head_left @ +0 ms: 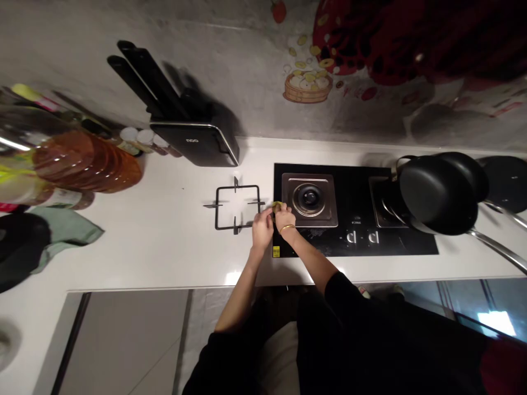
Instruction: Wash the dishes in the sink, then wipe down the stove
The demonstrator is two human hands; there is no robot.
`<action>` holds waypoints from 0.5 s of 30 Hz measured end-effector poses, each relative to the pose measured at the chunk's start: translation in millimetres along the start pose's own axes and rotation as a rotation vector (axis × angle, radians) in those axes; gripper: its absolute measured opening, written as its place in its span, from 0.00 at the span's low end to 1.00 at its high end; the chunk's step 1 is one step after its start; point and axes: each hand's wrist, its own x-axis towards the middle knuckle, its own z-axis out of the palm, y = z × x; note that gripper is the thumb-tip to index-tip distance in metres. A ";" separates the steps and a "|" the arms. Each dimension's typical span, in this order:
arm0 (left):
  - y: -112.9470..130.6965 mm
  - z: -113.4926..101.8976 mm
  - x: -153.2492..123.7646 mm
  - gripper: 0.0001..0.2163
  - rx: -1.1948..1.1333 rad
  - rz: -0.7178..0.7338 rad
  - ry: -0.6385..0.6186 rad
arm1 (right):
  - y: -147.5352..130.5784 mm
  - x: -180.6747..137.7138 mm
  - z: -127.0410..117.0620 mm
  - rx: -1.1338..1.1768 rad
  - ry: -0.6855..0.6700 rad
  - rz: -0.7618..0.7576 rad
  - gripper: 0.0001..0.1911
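Evidently the right hand (285,218), a gold bangle at its wrist, is pinched around a small yellow-green scouring pad (277,206) pressed against the black glass cooktop (354,249) at its nine o'clock edge. The left hand (262,227) is curled just beside it; what it grips cannot be told. A black square iron pan support (237,209) lies on the white surface (164,241), toward nine o'clock. It looks heavy and rigid, best lifted by its bars; the pad looks soft and light.

Open tabletop (164,247) left of pan support (237,207); knife block (201,144) behind, black pan (436,192) blocking right burner.
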 end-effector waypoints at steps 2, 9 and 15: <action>0.6 3.1 -11.0 0.15 -0.006 -0.020 -0.043 | -5.7 0.9 10.1 -0.059 0.003 -0.012 0.23; -3.1 7.7 -42.6 0.15 -0.067 -0.100 -0.033 | -2.2 21.8 4.1 -0.165 0.053 -0.013 0.23; -6.5 -0.2 -53.1 0.15 -0.131 -0.146 0.036 | -2.3 25.6 0.4 -0.197 0.090 -0.006 0.20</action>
